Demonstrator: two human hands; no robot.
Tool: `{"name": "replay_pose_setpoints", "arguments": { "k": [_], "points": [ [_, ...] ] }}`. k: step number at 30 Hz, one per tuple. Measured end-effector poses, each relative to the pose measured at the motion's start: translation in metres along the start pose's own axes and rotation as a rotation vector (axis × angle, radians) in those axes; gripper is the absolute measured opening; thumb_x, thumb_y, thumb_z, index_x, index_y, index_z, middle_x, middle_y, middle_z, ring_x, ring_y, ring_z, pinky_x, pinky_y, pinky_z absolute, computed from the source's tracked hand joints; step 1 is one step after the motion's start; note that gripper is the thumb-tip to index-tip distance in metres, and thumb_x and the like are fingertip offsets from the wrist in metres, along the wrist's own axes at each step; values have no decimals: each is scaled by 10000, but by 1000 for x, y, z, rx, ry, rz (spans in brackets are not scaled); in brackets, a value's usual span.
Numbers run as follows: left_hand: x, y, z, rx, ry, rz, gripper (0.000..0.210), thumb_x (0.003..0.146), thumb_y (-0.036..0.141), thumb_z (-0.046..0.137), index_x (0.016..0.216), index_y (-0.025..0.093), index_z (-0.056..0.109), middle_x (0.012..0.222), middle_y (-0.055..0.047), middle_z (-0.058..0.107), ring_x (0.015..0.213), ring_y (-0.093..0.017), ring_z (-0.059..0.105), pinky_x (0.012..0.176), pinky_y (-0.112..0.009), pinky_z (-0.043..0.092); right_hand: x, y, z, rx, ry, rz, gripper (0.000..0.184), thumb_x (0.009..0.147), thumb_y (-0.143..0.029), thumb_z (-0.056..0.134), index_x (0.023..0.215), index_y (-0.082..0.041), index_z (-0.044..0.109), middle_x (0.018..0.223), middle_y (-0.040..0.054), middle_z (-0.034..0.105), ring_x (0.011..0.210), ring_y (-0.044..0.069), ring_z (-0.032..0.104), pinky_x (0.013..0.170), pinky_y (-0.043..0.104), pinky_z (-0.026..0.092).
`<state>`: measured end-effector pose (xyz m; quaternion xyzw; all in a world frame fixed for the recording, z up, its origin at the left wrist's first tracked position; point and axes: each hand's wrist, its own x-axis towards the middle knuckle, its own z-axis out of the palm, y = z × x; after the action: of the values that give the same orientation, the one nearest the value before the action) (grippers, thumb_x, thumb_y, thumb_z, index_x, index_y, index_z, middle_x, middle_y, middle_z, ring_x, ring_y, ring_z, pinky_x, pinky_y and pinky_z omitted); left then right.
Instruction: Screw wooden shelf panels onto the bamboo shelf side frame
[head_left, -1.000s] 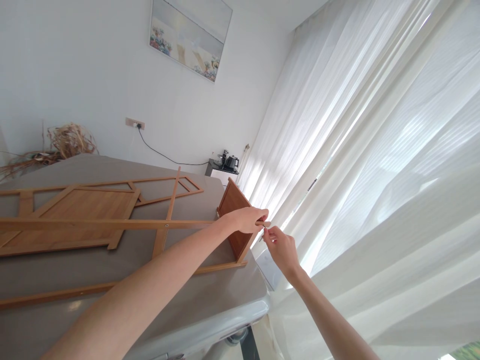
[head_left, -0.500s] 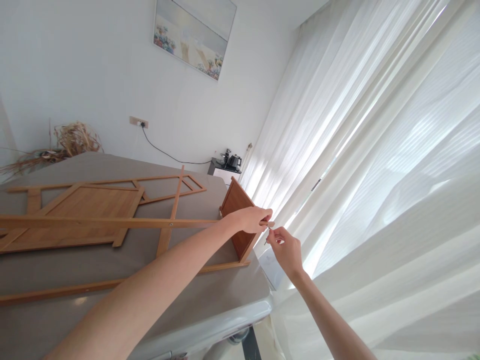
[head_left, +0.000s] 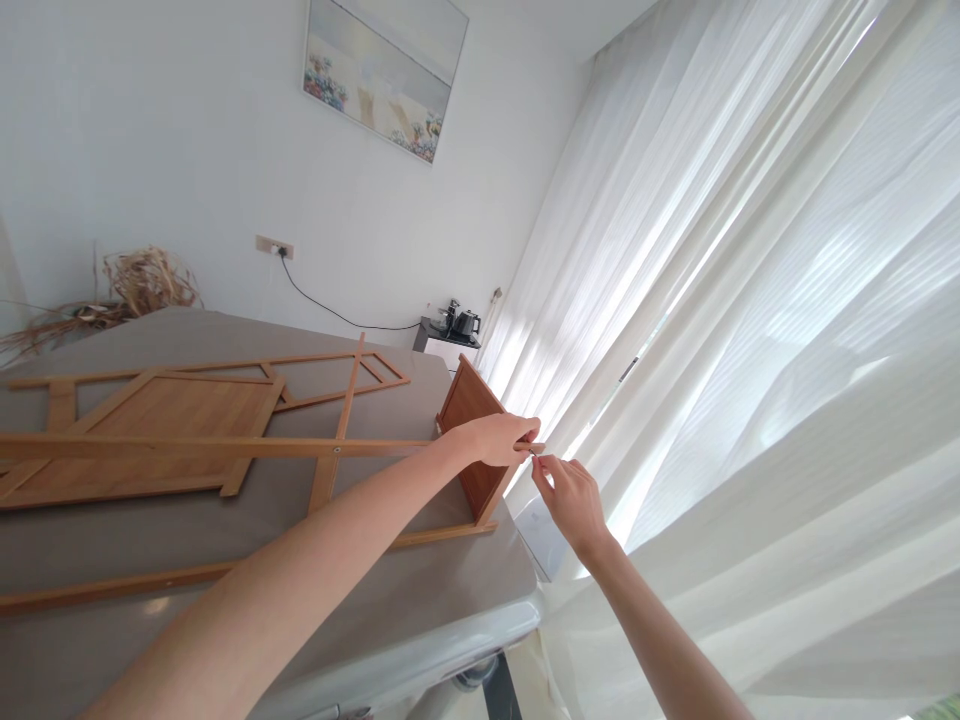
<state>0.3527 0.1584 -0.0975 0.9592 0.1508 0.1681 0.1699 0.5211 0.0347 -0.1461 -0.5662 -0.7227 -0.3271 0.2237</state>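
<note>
My left hand [head_left: 491, 440] is closed around the right end of a long wooden rail [head_left: 225, 447], where it meets an upright wooden panel [head_left: 469, 395]. Just to the right, my right hand [head_left: 574, 500] pinches a thin metal hex key [head_left: 533, 454] against the rail's end. Most of the key is hidden by the fingers. A thin crossbar [head_left: 349, 390] joins the rail further left. The panel's lower edge meets a second long rail [head_left: 442, 536], which lies nearer to me on the table.
A loose framed wooden panel [head_left: 180, 420] lies on the grey-covered table [head_left: 300, 630], by a slim wooden frame [head_left: 390, 368]. Sheer curtains [head_left: 712, 400] hang close on the right. A black kettle [head_left: 466, 323] stands at the back, and dried stalks [head_left: 150, 280] lie at the far left.
My right fingers have turned the hex key; its long arm, which hung below the fingertips, is now hidden. My left hand keeps its grip on the rail. The whole view has shifted slightly.
</note>
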Motion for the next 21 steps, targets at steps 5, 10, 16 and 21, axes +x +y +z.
{"name": "replay_pose_setpoints", "arguments": {
  "k": [5,10,16,21],
  "points": [
    [1,-1,2,4,-6,-9,160,864,347,498,966,235,449,849,-29,624,735,-192,579,629,-292,387,1,4,-3,-90,-29,-100,338,1018,-237,389,728,-206,560,592,-2,546,569,136,493,623,310,328],
    [3,-3,4,5,21,4,142,860,340,508,937,236,449,884,-27,633,751,-188,584,641,-292,391,-1,6,-4,-121,-47,-135,304,1014,-199,390,751,-201,544,629,3,546,603,141,482,638,313,319],
    [2,0,3,14,15,-4,149,855,340,520,942,235,460,854,-28,625,728,-188,574,628,-295,384,-1,7,-6,-119,-72,-155,282,1001,-141,370,788,-197,546,661,9,557,630,146,496,653,312,321],
    [3,-2,3,7,14,-12,161,854,349,524,949,236,461,860,-32,631,731,-191,578,631,-296,386,1,5,-5,-56,-76,-102,303,1009,-195,378,770,-201,564,637,14,587,609,151,538,637,310,343]
  ]
}}
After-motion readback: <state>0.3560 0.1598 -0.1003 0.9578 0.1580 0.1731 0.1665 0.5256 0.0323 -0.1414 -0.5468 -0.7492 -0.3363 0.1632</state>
